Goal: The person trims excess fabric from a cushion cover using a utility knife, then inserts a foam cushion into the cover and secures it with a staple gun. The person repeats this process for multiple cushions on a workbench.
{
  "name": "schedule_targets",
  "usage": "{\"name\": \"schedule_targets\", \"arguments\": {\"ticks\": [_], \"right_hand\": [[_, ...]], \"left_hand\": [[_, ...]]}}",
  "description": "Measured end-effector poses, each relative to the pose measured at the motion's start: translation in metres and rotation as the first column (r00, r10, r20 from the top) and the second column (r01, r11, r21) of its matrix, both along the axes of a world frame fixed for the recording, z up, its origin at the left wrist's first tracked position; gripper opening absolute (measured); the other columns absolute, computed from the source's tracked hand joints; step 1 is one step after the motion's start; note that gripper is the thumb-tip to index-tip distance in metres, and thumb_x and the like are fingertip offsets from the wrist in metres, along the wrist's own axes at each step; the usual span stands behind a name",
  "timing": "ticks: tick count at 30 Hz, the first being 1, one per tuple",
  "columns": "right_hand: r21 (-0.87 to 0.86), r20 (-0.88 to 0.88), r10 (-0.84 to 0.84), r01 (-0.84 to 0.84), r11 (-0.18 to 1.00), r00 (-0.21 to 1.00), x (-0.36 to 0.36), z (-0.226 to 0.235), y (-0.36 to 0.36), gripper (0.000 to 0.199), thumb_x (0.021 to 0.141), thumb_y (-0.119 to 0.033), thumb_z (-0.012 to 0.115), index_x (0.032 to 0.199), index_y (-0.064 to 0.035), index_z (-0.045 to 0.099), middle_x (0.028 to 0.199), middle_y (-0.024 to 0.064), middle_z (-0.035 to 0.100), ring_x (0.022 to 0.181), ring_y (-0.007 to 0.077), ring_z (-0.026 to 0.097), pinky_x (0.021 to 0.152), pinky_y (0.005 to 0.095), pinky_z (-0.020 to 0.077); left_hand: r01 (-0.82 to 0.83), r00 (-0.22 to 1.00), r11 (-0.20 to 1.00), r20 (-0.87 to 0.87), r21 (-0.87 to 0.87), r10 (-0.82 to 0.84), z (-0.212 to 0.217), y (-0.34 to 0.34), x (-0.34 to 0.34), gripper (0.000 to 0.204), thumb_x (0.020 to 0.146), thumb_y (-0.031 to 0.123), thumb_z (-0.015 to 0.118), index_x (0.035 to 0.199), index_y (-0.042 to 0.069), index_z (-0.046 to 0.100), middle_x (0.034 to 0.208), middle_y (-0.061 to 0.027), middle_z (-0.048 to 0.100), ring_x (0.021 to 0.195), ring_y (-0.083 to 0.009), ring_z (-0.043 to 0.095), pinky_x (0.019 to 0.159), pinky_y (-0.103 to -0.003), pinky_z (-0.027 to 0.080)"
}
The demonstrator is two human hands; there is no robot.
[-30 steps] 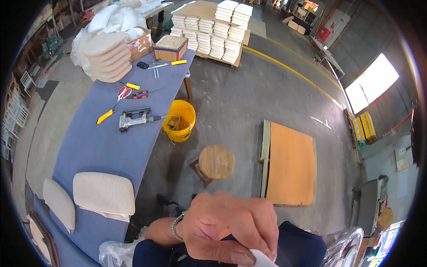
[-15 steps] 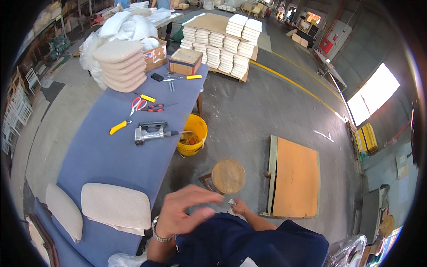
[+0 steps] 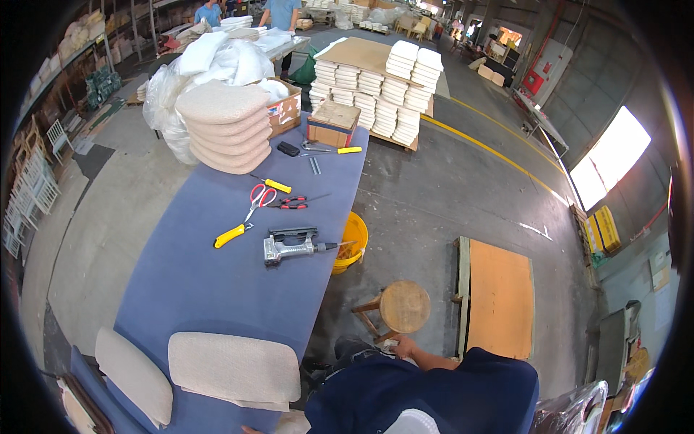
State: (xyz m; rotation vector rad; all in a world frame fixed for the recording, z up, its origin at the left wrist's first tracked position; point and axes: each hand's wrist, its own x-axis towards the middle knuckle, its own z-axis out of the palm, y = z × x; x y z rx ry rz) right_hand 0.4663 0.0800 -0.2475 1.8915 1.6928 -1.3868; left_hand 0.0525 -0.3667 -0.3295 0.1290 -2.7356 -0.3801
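My right hand [image 3: 407,348] is low in front of my dark blue shirt, beside the round wooden stool [image 3: 405,307]. Its fingers are closed, and a small pale bit shows at them, too small to name. Of my left hand [image 3: 250,430] only a fingertip shows at the lower edge, by the blue-covered table's near end; its other fingers are hidden. Nearest to it lies a beige fabric-covered cushion pad [image 3: 233,367], with a second beige pad [image 3: 136,376] to its left. Farther up the table [image 3: 217,289] lies a pneumatic staple gun [image 3: 293,247].
Beyond the staple gun are a yellow-handled knife [image 3: 230,236], red-handled scissors [image 3: 262,197], pliers [image 3: 293,203] and a yellow-handled screwdriver [image 3: 277,185]. Stacked beige cushions [image 3: 225,130] and a cardboard box [image 3: 332,123] stand behind. A yellow bucket [image 3: 353,242] and an orange-topped pallet [image 3: 500,300] are on the floor.
My left hand has dropped from in front of my body to the lower edge, almost out of sight. The view has shifted, so the table and tools appear farther right and lower.
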Motion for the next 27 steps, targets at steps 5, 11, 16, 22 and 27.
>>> {"name": "schedule_targets", "arguments": {"ticks": [5,11,16,22,27], "right_hand": [[0.147,0.169,0.155,-0.181,0.972,0.973,0.021,-0.013,0.027,0.048,0.083,-0.019,0.064,0.129,-0.0075,0.067,0.099,0.022,0.074,0.082,0.0294,0.073,0.075,0.0381,0.0592],[0.149,0.196,0.008,-0.037,0.988,0.981,0.004,-0.002,0.083,0.059,0.081,-0.018,0.061,0.138,-0.0003,0.057,0.106,0.0217,0.074,0.091,0.0338,0.073,0.082,0.0415,0.0569],[0.266,0.104,-0.301,0.265,0.927,0.948,0.044,-0.025,0.139,0.06,0.086,-0.017,0.061,0.142,0.001,0.052,0.09,0.0216,0.075,0.065,0.0269,0.073,0.064,0.0392,0.0592],[0.391,0.14,-0.395,0.316,0.865,0.908,0.055,-0.014,0.203,0.047,0.084,-0.015,0.062,0.13,-0.0047,0.065,0.088,0.0206,0.075,0.065,0.0281,0.074,0.068,0.0395,0.0591],[0.517,0.149,-0.248,0.139,0.845,0.957,0.012,-0.025,0.314,0.051,0.085,-0.021,0.069,0.134,-0.0067,0.063,0.107,0.0213,0.074,0.091,0.0284,0.075,0.077,0.0391,0.0587]], "left_hand": [[-0.046,0.936,0.552,0.228,0.832,-0.267,-0.021,0.015,0.043,0.062,0.093,0.048,0.069,0.132,0.0,0.059,0.12,-0.0185,0.067,0.11,-0.0366,0.064,0.094,-0.048,0.052],[-0.503,0.825,0.058,0.499,0.862,-0.265,0.098,0.132,0.036,0.062,0.103,0.047,0.052,0.144,0.001,0.05,0.142,-0.0196,0.054,0.129,-0.0367,0.052,0.108,-0.048,0.042],[-0.468,0.815,0.397,0.559,0.79,-0.151,0.146,0.171,0.025,0.076,0.103,0.054,0.044,0.156,0.001,0.033,0.163,-0.0181,0.03,0.148,-0.034,0.032,0.121,-0.048,0.025],[-0.626,0.737,0.282,0.67,0.727,-0.09,0.17,0.181,0.013,0.093,0.096,0.069,0.05,0.156,0.0,0.031,0.161,-0.0225,0.031,0.146,-0.0373,0.035,0.118,-0.048,0.032],[-0.569,0.739,0.124,0.572,0.813,-0.357,0.193,0.181,-0.004,0.094,0.096,0.069,0.052,0.153,-0.004,0.035,0.157,-0.0228,0.039,0.142,-0.0359,0.041,0.117,-0.048,0.035]]}}
